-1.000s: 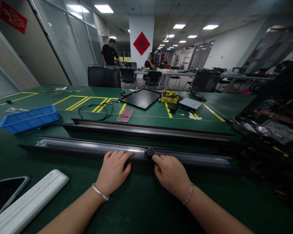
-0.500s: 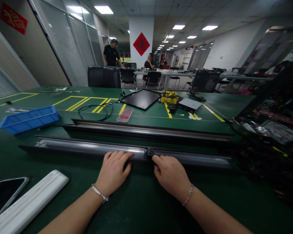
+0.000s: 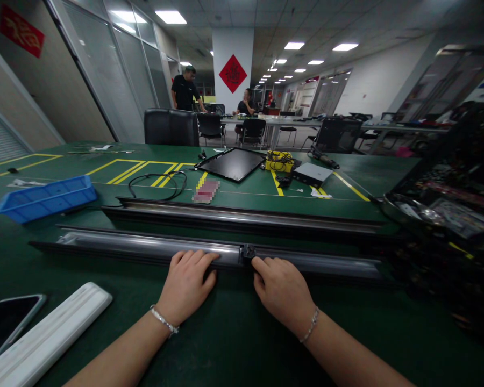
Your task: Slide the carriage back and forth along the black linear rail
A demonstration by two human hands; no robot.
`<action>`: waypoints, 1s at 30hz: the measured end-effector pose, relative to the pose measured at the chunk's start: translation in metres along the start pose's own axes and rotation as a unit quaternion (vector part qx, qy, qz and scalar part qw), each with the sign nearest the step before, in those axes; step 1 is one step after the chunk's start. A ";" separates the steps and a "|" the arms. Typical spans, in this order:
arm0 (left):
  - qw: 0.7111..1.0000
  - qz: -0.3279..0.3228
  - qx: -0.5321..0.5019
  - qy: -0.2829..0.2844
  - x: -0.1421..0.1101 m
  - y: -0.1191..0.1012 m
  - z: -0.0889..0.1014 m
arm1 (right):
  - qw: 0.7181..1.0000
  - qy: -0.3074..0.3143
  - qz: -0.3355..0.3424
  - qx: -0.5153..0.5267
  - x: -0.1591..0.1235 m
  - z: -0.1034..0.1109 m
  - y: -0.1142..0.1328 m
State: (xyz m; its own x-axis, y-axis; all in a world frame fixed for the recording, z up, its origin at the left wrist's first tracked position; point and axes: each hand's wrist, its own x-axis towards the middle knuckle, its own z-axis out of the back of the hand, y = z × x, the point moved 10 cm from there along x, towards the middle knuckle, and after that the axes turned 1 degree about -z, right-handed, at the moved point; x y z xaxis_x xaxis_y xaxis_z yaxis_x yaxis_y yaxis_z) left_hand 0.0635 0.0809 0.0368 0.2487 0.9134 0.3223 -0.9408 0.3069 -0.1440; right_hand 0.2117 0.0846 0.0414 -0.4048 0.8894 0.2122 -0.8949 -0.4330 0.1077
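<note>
A long black-edged metal channel [image 3: 145, 245] lies crosswise in front of me, its bright inner face upward. My left hand [image 3: 189, 280] is closed over its near edge, the index finger stretched along the inner face and the thumb on the near side. A small black block [image 3: 248, 251] sits in the channel just right of the middle. Against this block rests the index fingertip of my right hand [image 3: 281, 284], whose other fingers curl over the channel's near edge. The undersides of both hands are hidden.
Behind lies a second metal channel [image 3: 242, 217]. A blue bin [image 3: 48, 199] stands left; a white bar [image 3: 52, 333] and a phone-like device [image 3: 10, 325] lie near left. Farther back are a black panel [image 3: 236, 164], a yellow block with cables [image 3: 279, 161] and a grey box [image 3: 312, 174].
Both hands keep their places on the channel and the block has not visibly moved. The view has shifted very slightly.
</note>
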 end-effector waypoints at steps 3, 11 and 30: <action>1.000 -0.002 -0.004 -0.001 0.000 -0.001 0.001 | 1.000 0.003 -0.003 0.000 0.000 0.001 0.000; 1.000 -0.001 -0.013 0.001 0.000 0.001 0.000 | 1.000 0.009 -0.016 -0.011 0.000 0.002 -0.005; 1.000 -0.001 -0.009 -0.001 0.000 0.000 0.001 | 0.999 0.003 -0.026 0.028 0.002 0.000 -0.013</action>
State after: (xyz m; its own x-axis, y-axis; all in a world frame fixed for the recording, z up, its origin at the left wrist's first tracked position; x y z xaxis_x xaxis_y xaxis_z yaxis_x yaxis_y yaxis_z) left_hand 0.0628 0.0803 0.0375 0.2504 0.9120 0.3250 -0.9357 0.3141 -0.1603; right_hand 0.2227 0.0924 0.0405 -0.3595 0.9116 0.1992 -0.9031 -0.3936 0.1718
